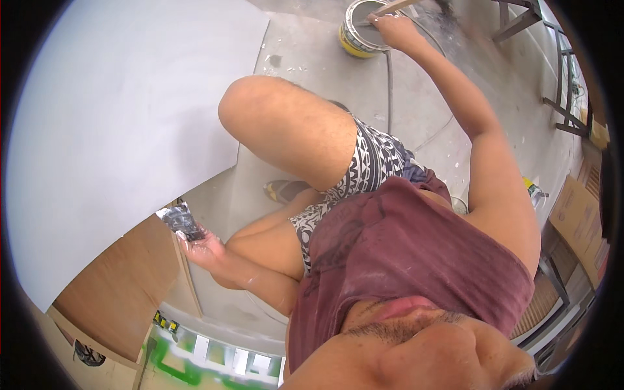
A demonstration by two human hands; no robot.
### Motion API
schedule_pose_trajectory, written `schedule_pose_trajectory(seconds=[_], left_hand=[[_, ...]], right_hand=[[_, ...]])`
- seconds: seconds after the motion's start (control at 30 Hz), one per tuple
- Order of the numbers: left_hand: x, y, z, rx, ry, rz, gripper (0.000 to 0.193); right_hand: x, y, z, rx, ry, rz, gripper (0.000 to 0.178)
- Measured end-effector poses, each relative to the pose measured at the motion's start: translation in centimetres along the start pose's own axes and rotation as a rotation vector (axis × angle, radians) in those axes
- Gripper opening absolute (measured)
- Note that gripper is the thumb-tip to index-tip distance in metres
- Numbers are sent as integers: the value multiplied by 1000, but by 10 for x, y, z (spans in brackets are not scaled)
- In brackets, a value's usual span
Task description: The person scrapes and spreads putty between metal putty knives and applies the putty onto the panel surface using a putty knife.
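Note:
My left hand [205,250] is closed on a dark, flat piece [181,221] smeared with white, held by the lower edge of a large white panel [130,123]. Whether this piece is a scraper or a pad I cannot tell. Far off to the right, my right hand [395,31] reaches over the rim of a round bucket [356,48] with a yellow band and grey contents. Its fingers are closed, and what they hold is too small to make out. A wooden stick [394,6] lies across the bucket's rim beside them.
Below the white panel stands a brown wooden board [120,260]. A grey hose [390,91] runs along the spotted floor from the bucket. Dark metal frames [520,26] stand at the far right, and a cardboard box [578,224] sits nearer on the right.

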State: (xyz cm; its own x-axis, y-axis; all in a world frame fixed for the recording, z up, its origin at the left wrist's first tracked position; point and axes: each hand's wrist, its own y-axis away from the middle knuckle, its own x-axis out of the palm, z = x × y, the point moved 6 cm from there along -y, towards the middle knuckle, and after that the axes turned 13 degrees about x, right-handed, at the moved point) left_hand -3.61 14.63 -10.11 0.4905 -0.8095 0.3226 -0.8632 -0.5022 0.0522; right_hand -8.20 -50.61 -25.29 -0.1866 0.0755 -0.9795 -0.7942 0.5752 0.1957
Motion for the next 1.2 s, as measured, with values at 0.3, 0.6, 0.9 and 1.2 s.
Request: schedule_pose_trajectory(seconds=[0.3, 0.6, 0.9, 1.2], left_hand=[[-21, -9, 1, 3, 26, 3, 31], [-18, -3, 5, -55, 54, -40, 32], [11, 11, -4, -69, 4, -33, 30], [102, 52, -16, -63, 82, 194, 28]], right_hand=[[83, -42, 21, -172, -65, 218, 23], [149, -67, 26, -329, 17, 353, 24], [116, -70, 32, -218, 35, 443, 25], [-28, -31, -15, -45, -326, 232, 38]])
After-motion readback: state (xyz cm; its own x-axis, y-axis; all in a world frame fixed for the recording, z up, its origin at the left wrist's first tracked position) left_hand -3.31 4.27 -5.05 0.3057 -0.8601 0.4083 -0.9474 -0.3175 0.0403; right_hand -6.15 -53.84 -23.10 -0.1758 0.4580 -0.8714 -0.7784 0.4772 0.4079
